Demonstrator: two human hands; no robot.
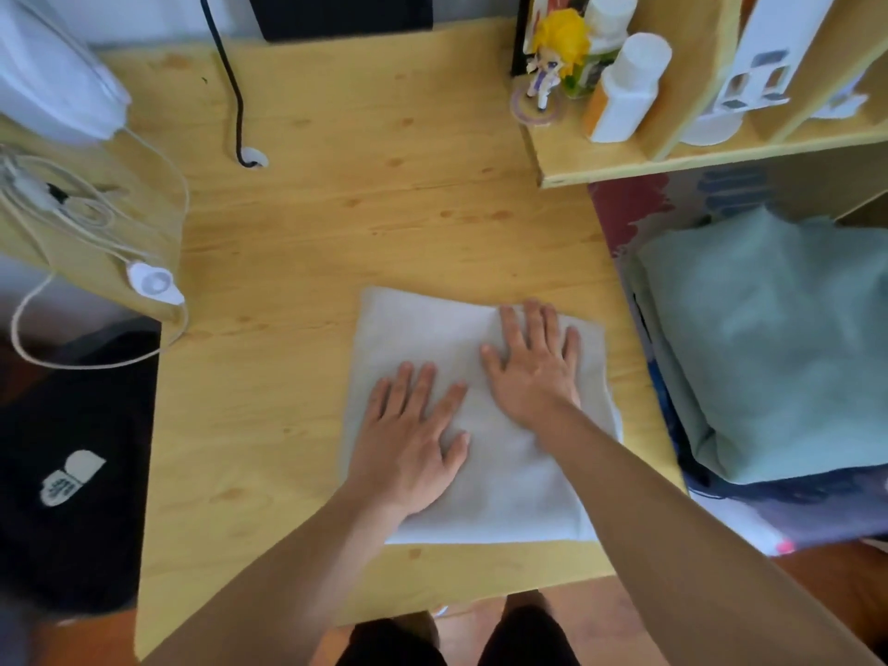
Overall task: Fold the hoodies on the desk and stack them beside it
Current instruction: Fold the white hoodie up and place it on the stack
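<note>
We find the left hand (408,442) and right hand (533,365) spread flat, pressing the folded pale grey fleece hoodie (480,415) at the near right of the light wooden desk (312,233); lifted carelessly, its folds could slip open.

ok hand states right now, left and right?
Left hand: open, fingers flat, pressing on the folded white hoodie.
Right hand: open, fingers spread flat on the same hoodie.
</note>
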